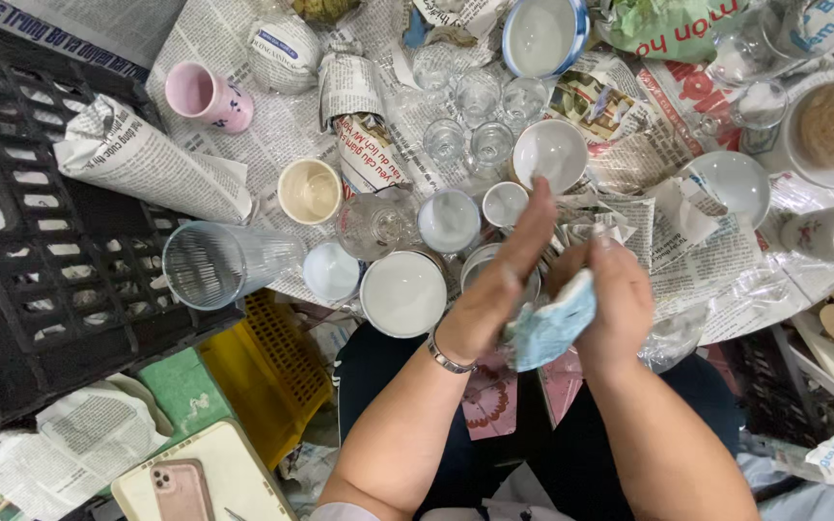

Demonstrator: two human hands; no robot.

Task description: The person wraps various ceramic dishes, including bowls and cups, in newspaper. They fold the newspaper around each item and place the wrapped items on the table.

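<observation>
Newspaper-lined table (pixel 291 135) w/ cups, glasses

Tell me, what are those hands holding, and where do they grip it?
A small item wrapped in pale blue-printed paper, pressed between both palms: left hand flat against one side, right hand cupped around the other. What is inside cannot be told.

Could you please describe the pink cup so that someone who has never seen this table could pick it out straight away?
Start at the black plastic crate on the left and go to the upper left edge of the newspaper-covered table. There the pink cup lies tipped on its side, its mouth facing left. It is the only pink piece; the cups and bowls nearby are white, cream or clear glass.
</observation>
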